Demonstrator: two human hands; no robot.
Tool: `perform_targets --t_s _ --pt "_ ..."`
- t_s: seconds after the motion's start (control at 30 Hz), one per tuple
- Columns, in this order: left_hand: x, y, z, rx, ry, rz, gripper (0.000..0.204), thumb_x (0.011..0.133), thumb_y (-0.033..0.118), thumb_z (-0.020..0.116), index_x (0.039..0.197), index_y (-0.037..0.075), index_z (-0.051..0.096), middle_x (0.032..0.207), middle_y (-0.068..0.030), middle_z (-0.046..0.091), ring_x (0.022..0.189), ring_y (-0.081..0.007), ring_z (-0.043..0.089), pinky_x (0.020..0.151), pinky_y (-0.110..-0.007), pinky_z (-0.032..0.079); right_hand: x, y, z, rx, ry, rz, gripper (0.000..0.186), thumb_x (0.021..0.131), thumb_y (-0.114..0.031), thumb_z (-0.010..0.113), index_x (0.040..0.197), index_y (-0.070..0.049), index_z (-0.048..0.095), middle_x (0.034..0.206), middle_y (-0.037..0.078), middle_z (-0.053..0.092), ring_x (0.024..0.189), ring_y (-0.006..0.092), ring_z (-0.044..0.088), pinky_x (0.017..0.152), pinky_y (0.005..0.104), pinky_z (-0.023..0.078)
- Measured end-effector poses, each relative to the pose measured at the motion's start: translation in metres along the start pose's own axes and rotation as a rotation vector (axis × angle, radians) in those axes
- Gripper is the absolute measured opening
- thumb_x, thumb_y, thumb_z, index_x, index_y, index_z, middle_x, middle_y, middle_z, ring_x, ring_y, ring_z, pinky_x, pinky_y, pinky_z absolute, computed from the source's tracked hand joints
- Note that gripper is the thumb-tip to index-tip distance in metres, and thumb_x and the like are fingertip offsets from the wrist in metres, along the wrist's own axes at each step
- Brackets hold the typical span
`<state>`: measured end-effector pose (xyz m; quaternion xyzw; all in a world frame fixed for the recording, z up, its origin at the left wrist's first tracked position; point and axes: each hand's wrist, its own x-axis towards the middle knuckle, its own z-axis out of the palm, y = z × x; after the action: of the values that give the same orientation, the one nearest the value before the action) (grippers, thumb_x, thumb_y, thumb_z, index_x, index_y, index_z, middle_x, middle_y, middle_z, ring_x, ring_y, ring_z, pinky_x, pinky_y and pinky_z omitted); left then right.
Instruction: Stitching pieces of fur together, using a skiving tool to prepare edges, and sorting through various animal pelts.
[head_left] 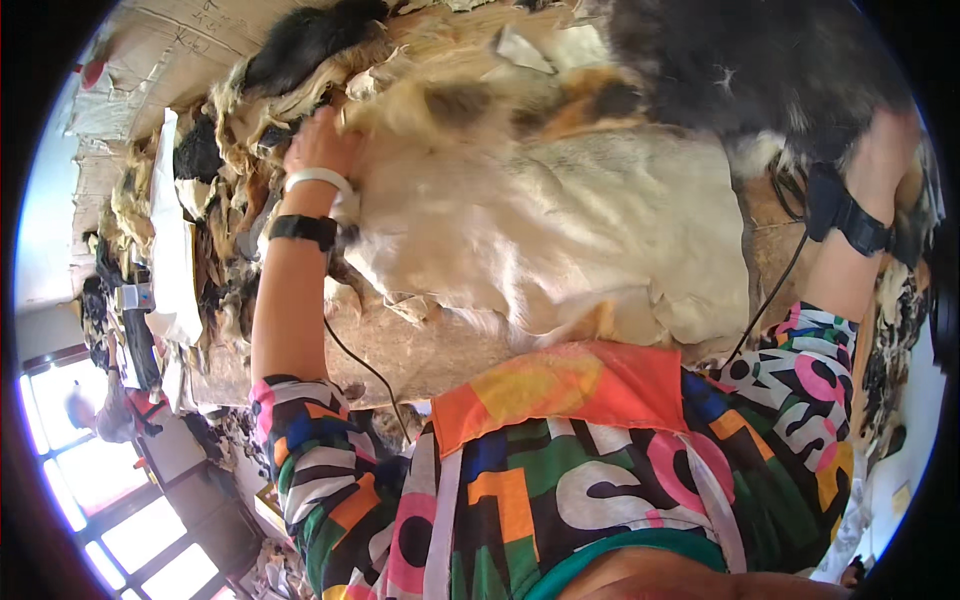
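A large pale hide (560, 220) lies spread in front of me on the table, its skin side cream and smooth. Tan and orange fur shows along its far edge. At the far left, my left hand (322, 145) is closed on the edge of this furry hide, its fingertips partly hidden in the fur. A white bangle and a black strap ring that wrist. On the far right, my right hand (885, 150) is at the edge of a black fur hide (750, 70). Its fingers are blurred and partly hidden there; a black strap circles the wrist.
Many fur scraps (215, 210) are heaped to the left, beside a white sheet (172, 240). Bare wood of the tabletop (400, 350) shows near me. Thin black cables (780, 295) run from both wrist straps. Another person (110, 410) is near the windows at far left.
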<state>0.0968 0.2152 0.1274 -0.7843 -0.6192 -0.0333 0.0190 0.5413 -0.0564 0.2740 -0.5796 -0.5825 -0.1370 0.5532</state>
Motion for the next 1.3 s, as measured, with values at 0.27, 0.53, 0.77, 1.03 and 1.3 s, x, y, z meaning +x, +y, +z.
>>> perform_targets --t_s 0.27,0.53,0.77,1.03,1.3 --pt "-0.041 0.015 0.021 -0.239 -0.456 0.537 0.044 0.082 0.033 0.073 0.118 0.011 0.06 0.121 -0.0161 0.061 0.113 -0.0312 0.059 0.095 -0.04 0.046 -0.024 0.021 -0.029 -0.025 0.055 0.124 0.02 0.09 0.001 0.059 0.109 0.004 0.063 0.1 0.008 0.069 0.092 0.0153 0.065 0.084 0.0275 0.052" --pt "-0.043 0.026 -0.027 -0.081 -0.215 0.366 0.093 0.077 0.045 0.078 0.148 0.006 0.033 0.154 -0.0211 0.03 0.141 -0.0386 0.029 0.117 -0.046 0.026 -0.034 0.026 -0.037 0.004 0.065 0.192 0.02 0.09 0.001 0.058 0.109 0.004 0.063 0.101 0.008 0.069 0.092 0.0159 0.065 0.085 0.0279 0.052" --pt "-0.143 0.172 -0.002 -0.627 -0.164 0.718 0.135 0.06 0.053 0.087 0.155 0.005 0.004 0.158 -0.0309 0.005 0.147 -0.0459 0.011 0.112 -0.063 0.023 -0.028 0.022 -0.04 0.037 0.061 0.181 0.02 0.09 0.002 0.057 0.109 0.003 0.062 0.102 0.009 0.069 0.093 0.0164 0.065 0.085 0.0283 0.052" --pt "-0.094 0.196 0.03 -0.762 -0.022 0.762 0.052 0.077 0.019 0.067 0.124 0.002 0.055 0.129 -0.0281 0.05 0.12 -0.0408 0.05 0.093 -0.05 0.046 -0.024 0.02 -0.057 0.047 0.076 0.174 0.02 0.09 0.002 0.056 0.109 0.003 0.062 0.102 0.009 0.069 0.094 0.017 0.065 0.086 0.0287 0.052" --pt "-0.088 0.122 0.005 -0.761 0.064 0.548 0.079 0.07 0.014 0.081 0.138 0.005 0.043 0.129 -0.0222 0.052 0.11 -0.0375 0.056 0.094 -0.045 0.048 -0.019 0.021 -0.055 0.059 0.059 0.166 0.02 0.09 0.002 0.054 0.108 0.003 0.062 0.103 0.009 0.069 0.095 0.0176 0.065 0.087 0.0291 0.052"
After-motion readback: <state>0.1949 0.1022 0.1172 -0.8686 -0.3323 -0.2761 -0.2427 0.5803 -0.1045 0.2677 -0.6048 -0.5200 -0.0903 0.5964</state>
